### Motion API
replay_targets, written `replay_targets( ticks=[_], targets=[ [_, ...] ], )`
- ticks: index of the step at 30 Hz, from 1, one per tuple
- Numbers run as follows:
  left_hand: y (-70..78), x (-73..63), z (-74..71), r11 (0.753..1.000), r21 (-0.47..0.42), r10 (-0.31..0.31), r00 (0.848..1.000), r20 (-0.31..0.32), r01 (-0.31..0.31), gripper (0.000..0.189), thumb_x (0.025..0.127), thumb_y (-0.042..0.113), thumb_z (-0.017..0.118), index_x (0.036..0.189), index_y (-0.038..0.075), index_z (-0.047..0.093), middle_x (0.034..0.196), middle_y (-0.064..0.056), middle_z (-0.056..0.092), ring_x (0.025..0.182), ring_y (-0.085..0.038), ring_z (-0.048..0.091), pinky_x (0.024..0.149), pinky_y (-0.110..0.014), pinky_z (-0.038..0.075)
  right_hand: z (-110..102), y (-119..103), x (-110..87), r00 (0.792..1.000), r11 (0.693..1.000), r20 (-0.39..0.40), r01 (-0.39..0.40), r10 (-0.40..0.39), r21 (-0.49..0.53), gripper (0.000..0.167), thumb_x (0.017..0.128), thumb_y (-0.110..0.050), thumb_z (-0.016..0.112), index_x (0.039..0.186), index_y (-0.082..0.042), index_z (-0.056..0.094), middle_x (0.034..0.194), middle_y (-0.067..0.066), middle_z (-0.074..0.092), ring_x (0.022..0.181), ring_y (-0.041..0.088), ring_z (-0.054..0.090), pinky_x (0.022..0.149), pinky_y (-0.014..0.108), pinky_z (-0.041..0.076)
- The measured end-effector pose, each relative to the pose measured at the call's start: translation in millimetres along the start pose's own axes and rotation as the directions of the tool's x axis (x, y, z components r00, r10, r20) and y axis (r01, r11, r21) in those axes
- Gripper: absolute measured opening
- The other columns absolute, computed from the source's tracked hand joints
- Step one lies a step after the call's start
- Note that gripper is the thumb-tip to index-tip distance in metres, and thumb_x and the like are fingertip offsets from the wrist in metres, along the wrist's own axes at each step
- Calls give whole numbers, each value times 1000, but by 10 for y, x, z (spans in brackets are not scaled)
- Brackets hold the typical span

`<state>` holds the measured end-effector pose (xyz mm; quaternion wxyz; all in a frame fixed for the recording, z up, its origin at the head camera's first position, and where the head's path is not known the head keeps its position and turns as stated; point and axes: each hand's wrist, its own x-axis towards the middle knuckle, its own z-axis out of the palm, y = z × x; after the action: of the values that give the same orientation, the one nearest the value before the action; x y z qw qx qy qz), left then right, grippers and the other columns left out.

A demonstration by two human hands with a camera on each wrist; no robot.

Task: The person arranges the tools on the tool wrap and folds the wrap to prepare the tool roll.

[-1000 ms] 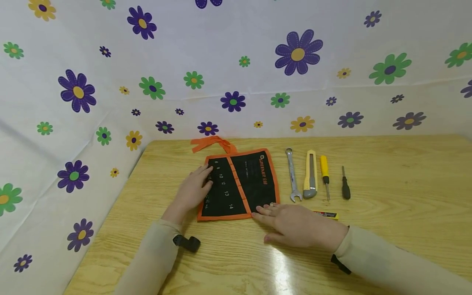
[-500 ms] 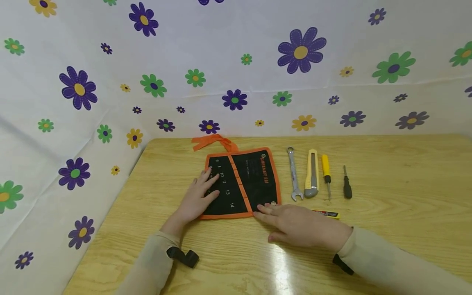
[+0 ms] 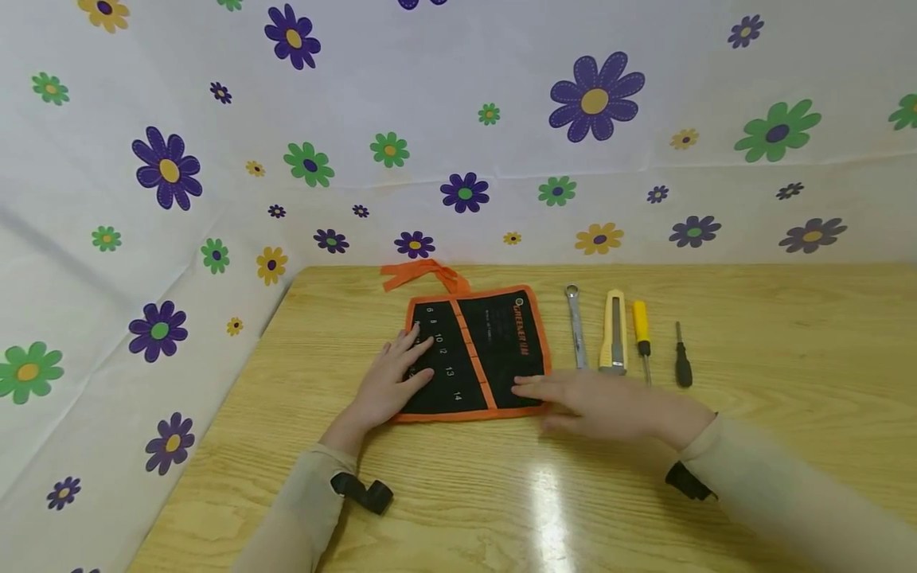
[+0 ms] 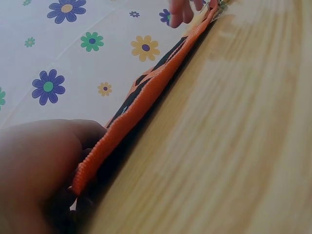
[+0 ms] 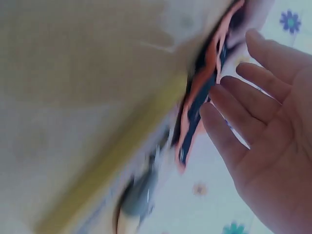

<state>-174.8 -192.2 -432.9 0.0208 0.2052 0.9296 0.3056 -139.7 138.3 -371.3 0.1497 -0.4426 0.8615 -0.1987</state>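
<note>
A black tool pouch with orange trim and printed size numbers lies spread flat on the table. My left hand rests on its left edge, fingers and thumb extended over the fabric; the left wrist view shows the thumb beside the orange border. Over the pouch's lower right corner is my right hand, blurred, its fingers straight and pointing left. In the right wrist view, the right palm shows nothing held. An orange tie strap extends from the pouch's far edge.
Right of the pouch lie a combination wrench, a yellow utility knife, a yellow-handled screwdriver and a small black screwdriver. A long yellow box is near the pouch, hidden in the head view. Flowered cloth hangs behind the table.
My left fingers spread and shifted slightly further over the pouch. My right hand moved from the near right corner farther up and right, now covering the yellow box and the wrench's open end.
</note>
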Motion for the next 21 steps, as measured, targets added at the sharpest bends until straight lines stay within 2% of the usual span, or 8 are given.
replay_targets(
  ticks=[4, 8, 14, 18, 21],
  targets=[
    [7, 5, -7, 1000, -5, -8, 1000, 0, 8, 54, 98, 31, 54, 147, 13, 41, 156, -9, 21, 145, -28, 10, 115, -48, 5, -206, 206, 10, 996, 998, -93, -11, 5, -64, 39, 93, -14, 63, 131, -6, 58, 127, 9, 60, 109, 24, 59, 87, 40, 52],
    [13, 5, -11, 1000, -7, -16, 1000, 5, 17, 54, 98, 31, 54, 146, 12, 41, 156, -10, 21, 145, -28, 10, 115, -48, 5, -416, 461, 46, 987, 993, -158, -57, 40, -108, 29, 90, -4, 65, 119, -1, 65, 114, 10, 66, 98, 23, 63, 82, 40, 53],
    [14, 6, -14, 1000, 3, -15, 1000, -2, 15, 54, 97, 31, 55, 145, 11, 42, 156, -11, 23, 144, -30, 11, 115, -48, 6, -587, 843, 156, 968, 967, -211, -178, 138, -184, 32, 86, 7, 64, 117, 1, 65, 117, 19, 63, 109, 38, 58, 89, 49, 49],
    [23, 1, -17, 1000, 13, -10, 1000, -3, 10, 53, 97, 31, 55, 145, 11, 43, 156, -11, 23, 144, -30, 11, 115, -48, 7, -645, 947, 215, 962, 961, -216, -208, 168, -180, 38, 85, 11, 62, 122, 5, 61, 122, 24, 58, 114, 43, 53, 92, 52, 46],
    [24, -1, -19, 1000, 11, -9, 1000, -2, 9, 53, 98, 31, 55, 145, 11, 42, 156, -11, 23, 144, -30, 11, 115, -48, 7, -659, 1020, 262, 965, 960, -209, -198, 156, -197, 38, 85, 12, 60, 123, 5, 60, 125, 25, 56, 116, 43, 51, 94, 52, 44]
  ],
)
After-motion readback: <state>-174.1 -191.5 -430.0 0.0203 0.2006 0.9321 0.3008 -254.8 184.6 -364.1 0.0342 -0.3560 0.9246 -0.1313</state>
